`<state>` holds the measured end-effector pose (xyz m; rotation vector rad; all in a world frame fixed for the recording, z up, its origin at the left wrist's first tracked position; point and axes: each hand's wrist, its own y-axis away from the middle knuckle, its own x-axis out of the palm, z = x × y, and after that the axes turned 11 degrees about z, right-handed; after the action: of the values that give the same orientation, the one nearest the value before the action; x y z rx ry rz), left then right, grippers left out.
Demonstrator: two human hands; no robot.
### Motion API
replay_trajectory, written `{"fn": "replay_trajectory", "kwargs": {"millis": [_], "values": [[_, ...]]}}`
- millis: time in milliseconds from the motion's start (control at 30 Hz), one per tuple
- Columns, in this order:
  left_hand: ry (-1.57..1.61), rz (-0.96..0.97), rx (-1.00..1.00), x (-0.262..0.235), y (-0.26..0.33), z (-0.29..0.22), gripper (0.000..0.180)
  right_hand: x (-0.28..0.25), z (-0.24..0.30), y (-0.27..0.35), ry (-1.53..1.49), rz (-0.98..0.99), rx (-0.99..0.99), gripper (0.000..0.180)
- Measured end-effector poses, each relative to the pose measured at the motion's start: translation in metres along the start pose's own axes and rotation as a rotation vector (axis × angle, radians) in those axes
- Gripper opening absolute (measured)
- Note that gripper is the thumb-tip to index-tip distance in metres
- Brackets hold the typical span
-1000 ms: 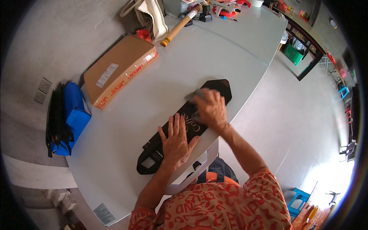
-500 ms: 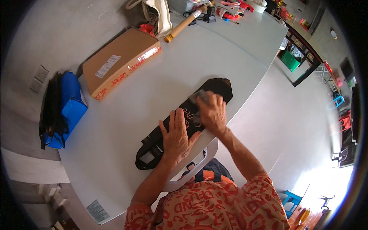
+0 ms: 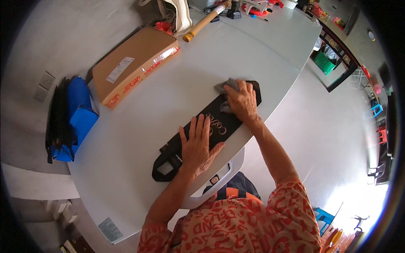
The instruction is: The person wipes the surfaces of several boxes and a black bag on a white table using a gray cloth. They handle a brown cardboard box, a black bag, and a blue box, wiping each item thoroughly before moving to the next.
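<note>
A long black flat panel [image 3: 225, 126] with pale lettering lies at a slant on the table before me. It has a rectangular cutout near its lower left end. My left hand [image 3: 196, 145] rests flat on the panel, fingers stretched out and a little apart. Near the far right end, my right hand [image 3: 242, 101] presses a grey cloth [image 3: 228, 85] onto the black surface. Part of the cloth sticks out past the panel's far edge, and the rest is partly hidden under the fingers.
On the grey-white table [image 3: 126, 152] lie a taped cardboard box [image 3: 135, 63], a blue box [image 3: 82, 114] with black fabric beside it, and a cardboard tube [image 3: 206, 21]. A white chair [image 3: 230, 173] stands against the near edge. Stools [image 3: 325, 218] stand off right.
My right hand has slid the cloth up and right along the panel to its far end, uncovering more lettering. The left hand stays flat on the panel.
</note>
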<state>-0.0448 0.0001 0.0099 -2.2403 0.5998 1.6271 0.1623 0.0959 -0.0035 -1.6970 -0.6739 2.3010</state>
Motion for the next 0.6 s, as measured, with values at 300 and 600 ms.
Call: {"fn": "replay_trajectory", "kwargs": {"millis": [300,600], "values": [[-0.085,-0.001,-0.145,-0.013,0.021,0.02,0.069,0.011,-0.058,-0.029,0.13,-0.095,0.169,0.027],[-0.09,-0.102,-0.119,-0.004,0.018,0.024,0.075,-0.002,0.071,0.028,-0.1,0.058,-0.145,0.03]]}}
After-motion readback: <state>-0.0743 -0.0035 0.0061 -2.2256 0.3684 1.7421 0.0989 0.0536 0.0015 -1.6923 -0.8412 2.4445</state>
